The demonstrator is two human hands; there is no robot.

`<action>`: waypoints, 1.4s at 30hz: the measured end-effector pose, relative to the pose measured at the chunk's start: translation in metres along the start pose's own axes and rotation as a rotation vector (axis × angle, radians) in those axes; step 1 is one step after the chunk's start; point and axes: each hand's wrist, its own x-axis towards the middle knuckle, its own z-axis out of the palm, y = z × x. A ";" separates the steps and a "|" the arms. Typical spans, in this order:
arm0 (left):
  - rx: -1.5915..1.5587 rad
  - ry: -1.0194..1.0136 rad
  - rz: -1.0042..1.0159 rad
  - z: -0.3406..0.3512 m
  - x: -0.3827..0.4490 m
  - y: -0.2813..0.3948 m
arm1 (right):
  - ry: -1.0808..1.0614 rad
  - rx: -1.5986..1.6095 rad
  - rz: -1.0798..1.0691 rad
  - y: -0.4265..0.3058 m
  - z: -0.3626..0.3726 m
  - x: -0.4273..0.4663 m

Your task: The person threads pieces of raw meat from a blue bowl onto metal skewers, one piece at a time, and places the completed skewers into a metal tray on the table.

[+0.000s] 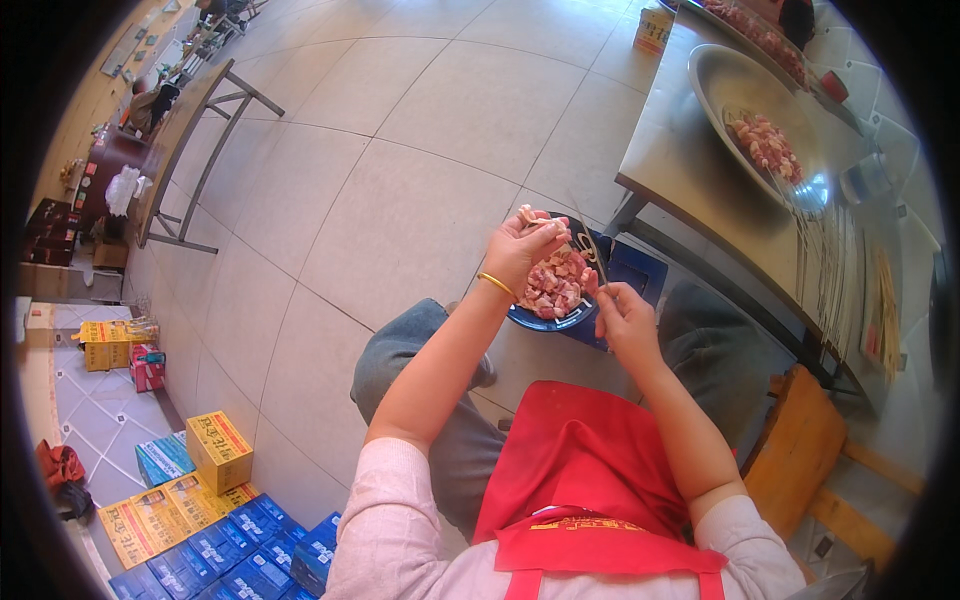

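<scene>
Several pale pieces of raw meat [551, 223] are held in the fingers of my left hand [517, 251], which wears a gold-coloured bangle [496, 284] at the wrist. My right hand [628, 319] pinches a thin metal skewer [597, 251] that points up and away. One reddish meat piece [590, 280] sits on the skewer just by the fingertips. Below both hands is a round, blue-rimmed dish [541, 325] heaped with cut raw meat [555, 285]. It rests over a blue box [637, 268] between my knees.
To the right stands a steel table [675, 161] with a large metal basin [709, 71] holding more meat, metal skewers [829, 277] and bamboo sticks [887, 315]. A wooden chair [799, 442] is at lower right. Stacked cartons [217, 450] lie lower left, with a long table [184, 124] beyond.
</scene>
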 end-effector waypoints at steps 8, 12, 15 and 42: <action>-0.109 -0.077 -0.178 -0.023 0.004 0.014 | 0.013 0.068 0.027 0.008 -0.006 0.005; -0.199 0.127 -0.194 -0.032 0.009 0.012 | 0.000 0.046 0.036 0.003 -0.007 0.004; -0.233 0.213 -0.137 -0.033 0.012 0.013 | 0.002 0.016 -0.011 0.007 -0.007 0.004; -0.040 0.141 -0.031 -0.022 0.005 0.018 | -0.090 -0.090 0.001 -0.007 -0.006 -0.004</action>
